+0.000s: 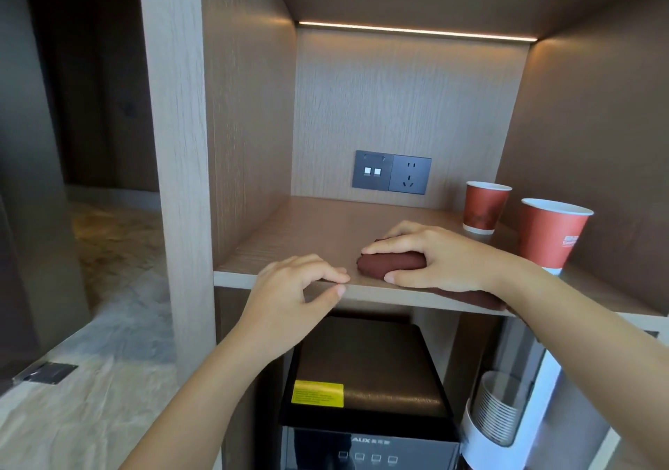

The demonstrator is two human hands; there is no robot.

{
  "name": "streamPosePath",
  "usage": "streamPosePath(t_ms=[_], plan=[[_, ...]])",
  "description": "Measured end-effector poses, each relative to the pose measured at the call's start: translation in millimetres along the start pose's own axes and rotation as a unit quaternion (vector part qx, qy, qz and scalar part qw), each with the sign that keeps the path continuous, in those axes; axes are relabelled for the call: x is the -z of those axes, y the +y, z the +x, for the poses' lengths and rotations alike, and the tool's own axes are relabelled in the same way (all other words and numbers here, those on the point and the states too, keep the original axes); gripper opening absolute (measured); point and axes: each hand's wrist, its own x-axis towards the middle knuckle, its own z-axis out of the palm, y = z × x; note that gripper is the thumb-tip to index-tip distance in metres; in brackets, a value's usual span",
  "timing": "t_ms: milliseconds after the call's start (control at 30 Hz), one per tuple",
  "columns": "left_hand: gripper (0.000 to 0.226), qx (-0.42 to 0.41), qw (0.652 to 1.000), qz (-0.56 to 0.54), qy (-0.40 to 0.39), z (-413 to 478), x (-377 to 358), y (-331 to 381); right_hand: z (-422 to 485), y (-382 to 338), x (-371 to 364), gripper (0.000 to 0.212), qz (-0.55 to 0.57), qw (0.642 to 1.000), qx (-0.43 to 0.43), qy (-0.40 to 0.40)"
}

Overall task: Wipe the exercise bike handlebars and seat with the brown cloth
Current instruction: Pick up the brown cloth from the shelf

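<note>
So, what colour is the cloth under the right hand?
Plain dark reddish brown, with no pattern. The head view shows the cloth on the shelf, gripped by the right hand.
</note>
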Motion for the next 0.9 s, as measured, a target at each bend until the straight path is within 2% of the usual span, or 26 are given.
streamPosePath(t_ms=[267,433,567,733,900], plan=[[0.024,0.049,0.997,-0.005,0.052,-49.2,-1.6,28.3,-31.5,-28.1,-7.8,0.039,-0.007,0.995,0.047,0.089],[0.026,0.040,0.979,0.166,0.110,-87.5,6.7,52.0,-57.3,-50.2,-34.3,0.043,-0.021,0.984,0.083,0.157],[0.029,0.039,0.951,0.292,0.097,-121.3,17.5,65.8,-73.3,-72.8,-61.3,0.045,0.054,0.973,0.080,0.208],[0.030,0.075,0.933,0.341,0.086,-164.1,32.3,74.0,-81.9,-115.3,-96.3,0.046,0.130,0.959,0.090,0.234],[0.029,0.115,0.914,0.375,0.106,-209.2,61.6,77.2,-83.0,-167.6,-119.4,0.047,0.193,0.954,0.111,0.199]])
